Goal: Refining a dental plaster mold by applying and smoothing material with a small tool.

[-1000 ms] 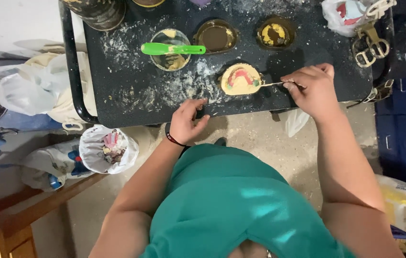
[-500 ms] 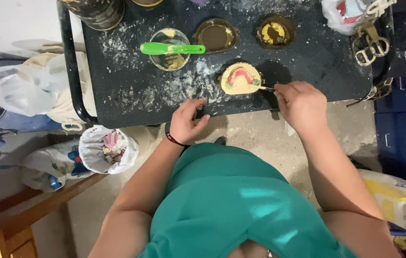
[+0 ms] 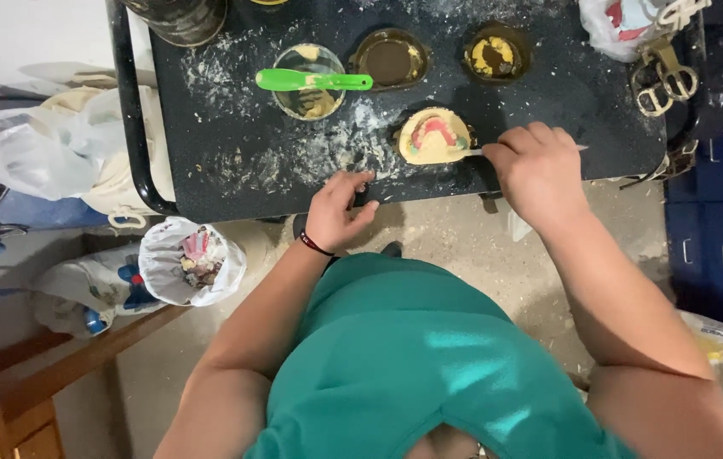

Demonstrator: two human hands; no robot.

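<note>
Right at the near edge of the dusty black worktable (image 3: 234, 161) sits a round yellowish plaster mould with a pink and red denture arch set in it (image 3: 433, 136). The right hand (image 3: 540, 170) is closed around a thin metal blade-like tool (image 3: 473, 152), whose tip touches the mould's right rim. The left hand (image 3: 336, 208) rests on the table edge just left of and below the mould, fingers loosely curled, holding nothing.

To my eye, working that rim goes best with the tool kept low and shallow against the plaster, and with the free hand brought up to steady the mould so it cannot skid on the powder.

Behind it stand a glass bowl with a bright green plastic spatula across it (image 3: 314, 81) and two brownish round flask halves (image 3: 391, 58), (image 3: 497, 53). A white plastic bag with a red and blue patch (image 3: 625, 21) lies at the far right corner, beside a brass clamp frame (image 3: 663, 76). Below the table's left side, a small white bag of pink scraps (image 3: 191, 259) stands open on the floor.
</note>
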